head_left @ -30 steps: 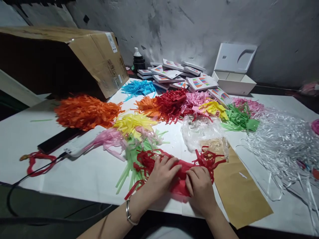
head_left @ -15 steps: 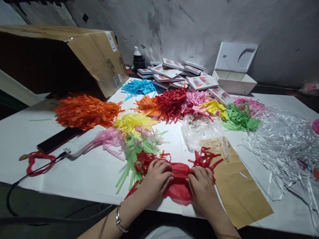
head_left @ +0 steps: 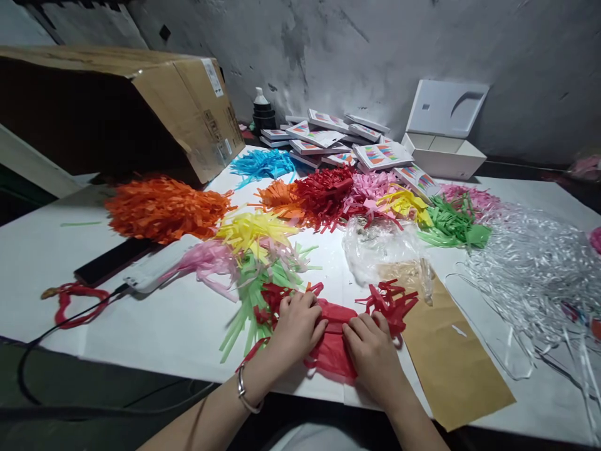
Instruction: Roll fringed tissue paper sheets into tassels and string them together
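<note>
A red tissue paper tassel lies at the front of the table, its fringed strips spreading out at both sides and its plain middle creased into a fold. My left hand grips the left part of the fold, fingers curled over the top. On the right part, my right hand pinches the same fold, its thumb hidden. A gap of red paper shows between the hands. Under and beside my left hand lie light green paper strips.
Behind are orange fringe, yellow strips, dark red fringe and green fringe. A power bank with a cable is at left, a cardboard box behind it. Brown paper and silver strands lie right.
Both hands have shifted slightly, the right one inward toward the left. The red paper between them is narrower, and its fold sits at a slight tilt.
</note>
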Tool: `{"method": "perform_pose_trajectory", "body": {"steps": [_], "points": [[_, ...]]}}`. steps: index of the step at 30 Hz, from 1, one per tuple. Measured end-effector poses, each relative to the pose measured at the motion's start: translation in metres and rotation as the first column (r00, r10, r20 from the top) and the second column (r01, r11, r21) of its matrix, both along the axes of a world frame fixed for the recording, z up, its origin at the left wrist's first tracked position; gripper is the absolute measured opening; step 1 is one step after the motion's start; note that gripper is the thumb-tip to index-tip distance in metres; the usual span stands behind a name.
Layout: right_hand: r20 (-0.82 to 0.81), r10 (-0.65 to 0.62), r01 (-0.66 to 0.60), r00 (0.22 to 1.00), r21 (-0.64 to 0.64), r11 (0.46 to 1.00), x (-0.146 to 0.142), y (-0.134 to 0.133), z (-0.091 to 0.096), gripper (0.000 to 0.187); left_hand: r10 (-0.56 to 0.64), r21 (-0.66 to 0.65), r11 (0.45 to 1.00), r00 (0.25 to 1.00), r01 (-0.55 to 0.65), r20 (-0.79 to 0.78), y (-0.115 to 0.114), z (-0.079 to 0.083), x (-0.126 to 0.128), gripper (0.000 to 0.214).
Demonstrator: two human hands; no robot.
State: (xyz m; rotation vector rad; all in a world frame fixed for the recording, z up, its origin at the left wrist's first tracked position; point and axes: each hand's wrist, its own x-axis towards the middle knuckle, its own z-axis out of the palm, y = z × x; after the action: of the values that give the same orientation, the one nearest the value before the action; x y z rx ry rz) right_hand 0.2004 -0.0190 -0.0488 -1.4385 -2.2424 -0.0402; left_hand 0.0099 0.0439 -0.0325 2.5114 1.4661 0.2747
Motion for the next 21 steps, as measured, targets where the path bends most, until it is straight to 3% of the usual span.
{"method": "perform_pose_trajectory", "body": {"steps": [3, 5, 8, 13, 18, 21], "points": [[-0.009, -0.004, 0.004, 1.0, 0.008, 1.0, -0.001, 0.0, -0.005, 0.023, -0.01, 0.095, 0.995, 0.997, 0.003, 0.072, -0.006, 0.001, -0.004, 0.016], [-0.042, -0.033, 0.034, 0.999, 0.016, 0.999, -0.003, 0.001, -0.004, 0.023, -0.103, 0.191, 0.978, 0.987, 0.077, 0.126, -0.01, -0.001, -0.006, 0.023], [-0.078, -0.048, 0.05, 0.996, 0.024, 0.998, -0.009, 0.002, -0.002, 0.016, -0.256, 0.261, 0.942, 0.954, 0.21, 0.154, -0.014, -0.006, -0.005, 0.014], [-0.047, 0.015, -0.012, 0.999, 0.062, 0.998, -0.013, 0.002, -0.005, 0.02, -0.28, 0.285, 0.933, 0.94, 0.218, 0.197, -0.012, -0.012, -0.003, 0.015], [-0.059, 0.067, -0.059, 0.996, 0.126, 0.99, 0.01, -0.013, -0.016, 0.029, -0.341, 0.248, 0.919, 0.934, 0.307, 0.106, -0.012, -0.014, -0.011, 0.014], [-0.098, 0.051, -0.034, 0.994, 0.166, 0.985, 0.02, -0.022, -0.018, 0.03, -0.348, 0.246, 0.918, 0.929, 0.311, 0.127, -0.015, -0.019, -0.015, 0.01]]}}
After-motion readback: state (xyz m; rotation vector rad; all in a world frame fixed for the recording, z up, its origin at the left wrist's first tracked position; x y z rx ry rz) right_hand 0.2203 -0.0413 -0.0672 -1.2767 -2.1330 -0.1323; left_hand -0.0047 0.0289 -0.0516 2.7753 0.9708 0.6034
